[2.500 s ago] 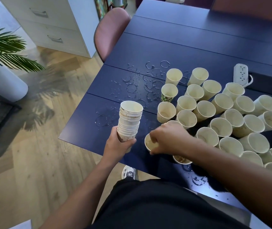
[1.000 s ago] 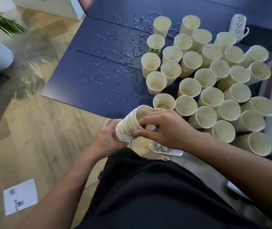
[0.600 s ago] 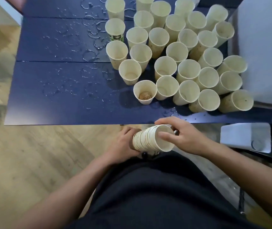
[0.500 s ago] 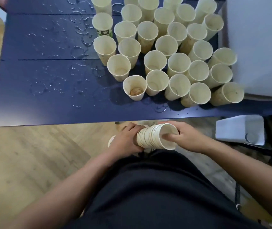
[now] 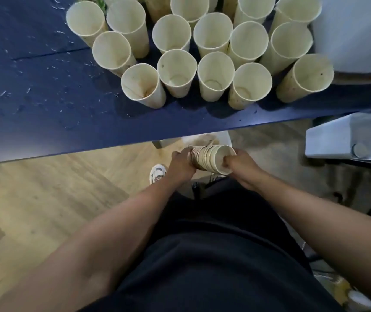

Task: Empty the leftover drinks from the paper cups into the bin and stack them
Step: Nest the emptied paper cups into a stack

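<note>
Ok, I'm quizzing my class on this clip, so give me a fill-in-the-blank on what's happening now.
1. Both hands hold a ____ of cups.
2. The left hand grips its ____ end.
3. The stack is held below the edge of the ____ table.
4. The loose cups on the table stand ____.

Missing: stack; bottom; blue; upright

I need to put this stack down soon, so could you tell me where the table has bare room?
The blue table is bare left of the loose cups, though spattered with droplets, and along its near edge. The right side is crowded, rim to rim. Both hands hold the stack below the edge.
</note>
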Motion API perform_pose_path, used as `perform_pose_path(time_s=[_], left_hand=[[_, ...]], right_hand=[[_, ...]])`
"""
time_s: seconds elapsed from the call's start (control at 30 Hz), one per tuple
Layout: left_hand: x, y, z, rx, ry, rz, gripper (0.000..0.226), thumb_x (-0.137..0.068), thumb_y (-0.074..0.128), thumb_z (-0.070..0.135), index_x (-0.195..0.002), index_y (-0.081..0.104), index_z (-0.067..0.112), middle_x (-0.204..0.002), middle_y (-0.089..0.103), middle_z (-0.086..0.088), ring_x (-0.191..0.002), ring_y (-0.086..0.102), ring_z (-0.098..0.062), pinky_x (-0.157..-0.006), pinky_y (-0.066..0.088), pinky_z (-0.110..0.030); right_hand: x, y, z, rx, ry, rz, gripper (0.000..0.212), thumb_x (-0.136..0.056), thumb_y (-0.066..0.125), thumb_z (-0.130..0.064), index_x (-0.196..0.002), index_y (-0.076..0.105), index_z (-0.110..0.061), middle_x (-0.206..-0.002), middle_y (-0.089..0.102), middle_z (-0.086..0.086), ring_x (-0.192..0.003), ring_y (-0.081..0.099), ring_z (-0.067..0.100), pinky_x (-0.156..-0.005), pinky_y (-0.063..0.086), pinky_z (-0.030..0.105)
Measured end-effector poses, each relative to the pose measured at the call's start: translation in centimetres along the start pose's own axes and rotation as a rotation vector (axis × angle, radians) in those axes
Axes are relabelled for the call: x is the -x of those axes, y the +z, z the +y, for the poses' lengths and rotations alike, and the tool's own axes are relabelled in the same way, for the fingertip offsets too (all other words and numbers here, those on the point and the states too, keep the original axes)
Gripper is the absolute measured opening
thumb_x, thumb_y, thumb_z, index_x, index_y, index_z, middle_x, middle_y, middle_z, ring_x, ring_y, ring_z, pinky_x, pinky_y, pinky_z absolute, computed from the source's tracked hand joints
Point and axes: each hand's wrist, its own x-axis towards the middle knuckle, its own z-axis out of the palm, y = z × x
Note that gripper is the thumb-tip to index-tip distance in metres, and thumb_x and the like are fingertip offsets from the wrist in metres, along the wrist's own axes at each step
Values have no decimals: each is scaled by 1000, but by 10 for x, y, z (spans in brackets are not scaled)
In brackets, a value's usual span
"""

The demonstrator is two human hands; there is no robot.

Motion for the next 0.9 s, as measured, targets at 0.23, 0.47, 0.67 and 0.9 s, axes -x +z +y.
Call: perform_pose_path(time_s=[0.23, 0.47, 0.67, 0.9], left_hand=[[-44, 30, -24, 524, -243, 24, 45, -85, 49, 6, -125, 67, 14, -117, 70, -20, -95, 70, -29, -86, 60, -53], [-31, 27, 13, 742, -324, 36, 58, -93, 37, -9, -143, 54, 14, -120, 66, -18, -100, 66, -29, -83, 55, -35], [-45, 31, 29, 761, -334, 32, 45, -100, 34, -8, -138, 54, 4, -105, 65, -5, -105, 60, -28, -92, 51, -42], [-58, 19, 16, 706, -382, 24, 54, -104, 38, -2, -154, 37, 16, -156, 42, -9, -138, 47, -33, -96, 48, -41]], right_hand=[[-31, 23, 21, 17, 49, -13, 47, -69, 59, -5, -113, 69, -18, -94, 69, 0, -91, 63, 21, -74, 50, 28], [-35, 20, 22, -124, 124, -12, 81, -53, 54, -11, -134, 56, -20, -115, 66, 7, -104, 62, 27, -78, 54, 36], [-57, 19, 12, -221, 145, -1, 64, -73, 54, -2, -134, 56, -20, -122, 63, 9, -103, 62, 25, -66, 54, 32], [-71, 10, 11, -9, 160, -3, 79, -86, 68, -18, -153, 27, -25, -135, 44, 1, -117, 54, 25, -100, 50, 46]])
